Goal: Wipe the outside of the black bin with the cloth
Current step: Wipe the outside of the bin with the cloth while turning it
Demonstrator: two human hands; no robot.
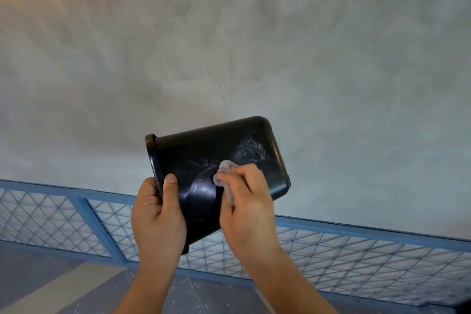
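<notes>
A grey, mottled plaster wall (pixel 229 46) fills the upper two thirds of the frame. A blue-framed wire mesh panel (pixel 356 257) slants across the lower part, with a strip of floor (pixel 51 288) at the lower left.

At the centre, the black bin (pixel 204 155) is held in the air, tipped on its side. Its rim (pixel 151 145) points to the left and its base to the upper right. Pale streaks show on the broad side facing the camera.

The left hand (pixel 158 216) grips the rim at the lower left of the bin, its thumb (pixel 170 186) lying flat on the outer wall. The right hand (pixel 247 209) clutches a small grey cloth (pixel 224 173), bunched at the fingertips and pressed against the middle of that side.

The wiping looks to be under way, with the streaked patch near the base probably still to be covered. Doing it well likely means overlapping strokes from rim to base, a firm left grip so the bin does not twist, then turning the bin to reach the hidden sides. Opening the cloth out would cover more surface.
</notes>
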